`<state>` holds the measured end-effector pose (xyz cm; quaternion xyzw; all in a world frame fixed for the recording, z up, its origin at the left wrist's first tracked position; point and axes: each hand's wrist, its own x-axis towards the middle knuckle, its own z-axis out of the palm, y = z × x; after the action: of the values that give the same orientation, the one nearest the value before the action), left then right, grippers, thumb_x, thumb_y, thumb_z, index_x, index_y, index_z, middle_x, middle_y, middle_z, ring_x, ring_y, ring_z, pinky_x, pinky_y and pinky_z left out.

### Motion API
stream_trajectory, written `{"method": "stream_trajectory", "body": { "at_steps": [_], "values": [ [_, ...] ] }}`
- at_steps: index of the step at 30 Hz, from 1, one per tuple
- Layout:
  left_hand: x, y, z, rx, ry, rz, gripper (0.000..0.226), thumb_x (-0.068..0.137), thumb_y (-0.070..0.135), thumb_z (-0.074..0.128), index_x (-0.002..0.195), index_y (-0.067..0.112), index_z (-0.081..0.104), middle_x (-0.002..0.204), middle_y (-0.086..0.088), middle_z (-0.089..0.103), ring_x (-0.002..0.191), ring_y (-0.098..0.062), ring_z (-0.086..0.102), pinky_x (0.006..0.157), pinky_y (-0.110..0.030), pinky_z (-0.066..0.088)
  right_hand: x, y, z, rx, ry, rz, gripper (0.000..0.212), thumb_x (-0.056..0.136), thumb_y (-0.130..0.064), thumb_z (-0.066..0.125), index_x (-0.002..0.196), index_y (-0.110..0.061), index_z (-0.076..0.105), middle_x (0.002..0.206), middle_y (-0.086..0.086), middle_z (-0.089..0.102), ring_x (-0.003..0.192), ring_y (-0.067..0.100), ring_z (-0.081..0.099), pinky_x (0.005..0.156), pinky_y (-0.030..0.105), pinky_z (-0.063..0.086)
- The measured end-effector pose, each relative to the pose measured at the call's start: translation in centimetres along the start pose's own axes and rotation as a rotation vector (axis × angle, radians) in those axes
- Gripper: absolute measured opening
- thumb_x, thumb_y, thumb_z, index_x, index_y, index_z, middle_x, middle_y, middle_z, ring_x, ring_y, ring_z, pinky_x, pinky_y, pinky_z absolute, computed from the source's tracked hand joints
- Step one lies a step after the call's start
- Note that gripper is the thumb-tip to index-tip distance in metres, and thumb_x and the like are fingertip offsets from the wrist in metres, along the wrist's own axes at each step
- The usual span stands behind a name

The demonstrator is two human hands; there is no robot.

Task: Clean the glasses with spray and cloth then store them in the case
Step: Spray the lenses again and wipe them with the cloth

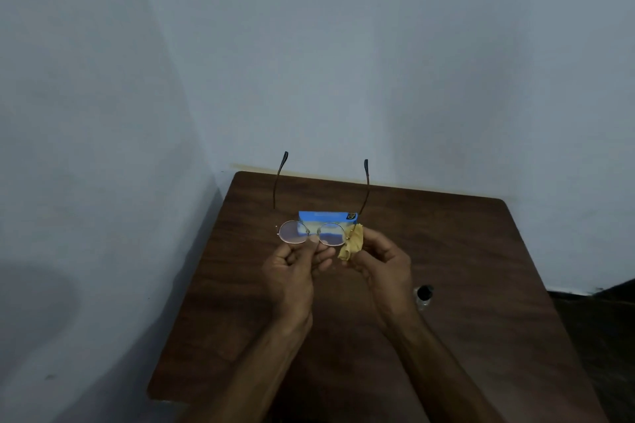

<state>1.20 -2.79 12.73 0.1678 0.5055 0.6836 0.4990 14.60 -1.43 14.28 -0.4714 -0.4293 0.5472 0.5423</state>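
Round thin-framed glasses point(311, 233) are held up above the table, temples unfolded and pointing away from me. My left hand point(296, 266) pinches them at the bridge from below. My right hand point(381, 259) holds a crumpled yellow cloth point(352, 244) against the outer edge of the right lens. A blue case point(328, 217) lies on the brown wooden table point(481, 251) just behind the glasses, partly seen through the lenses. A small clear spray bottle with a black cap point(424, 297) stands on the table to the right of my right wrist.
The table sits in a corner, with pale walls point(103, 148) at its left and far sides. A dark floor point(604, 319) shows past the table's right edge.
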Motion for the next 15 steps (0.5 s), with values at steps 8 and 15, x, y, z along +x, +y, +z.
{"method": "stream_trajectory", "body": {
  "at_steps": [8, 15],
  "values": [
    [-1.4, 0.3, -0.2, 0.029, -0.021, 0.024, 0.011, 0.095, 0.012, 0.077, 0.099, 0.002, 0.078, 0.087, -0.017, 0.082, 0.079, -0.028, 0.082, 0.063, -0.026, 0.063, -1.3, -1.2, -0.3, -0.019, 0.035, -0.18, 0.037, 0.088, 0.008, 0.075, 0.119, -0.011, 0.075, 0.11, 0.008, 0.08, 0.093, 0.021, 0.077, 0.07, 0.032, 0.062],
    [-2.7, 0.5, -0.3, 0.09, -0.044, 0.014, 0.01, 0.096, 0.009, 0.075, 0.102, 0.002, 0.078, 0.085, -0.015, 0.082, 0.076, -0.027, 0.082, 0.063, -0.027, 0.064, -2.1, -2.7, -0.1, -0.296, 0.187, -0.306, 0.035, 0.084, -0.003, 0.083, 0.117, -0.01, 0.075, 0.107, -0.001, 0.079, 0.093, 0.016, 0.075, 0.083, 0.038, 0.063]
  ]
}}
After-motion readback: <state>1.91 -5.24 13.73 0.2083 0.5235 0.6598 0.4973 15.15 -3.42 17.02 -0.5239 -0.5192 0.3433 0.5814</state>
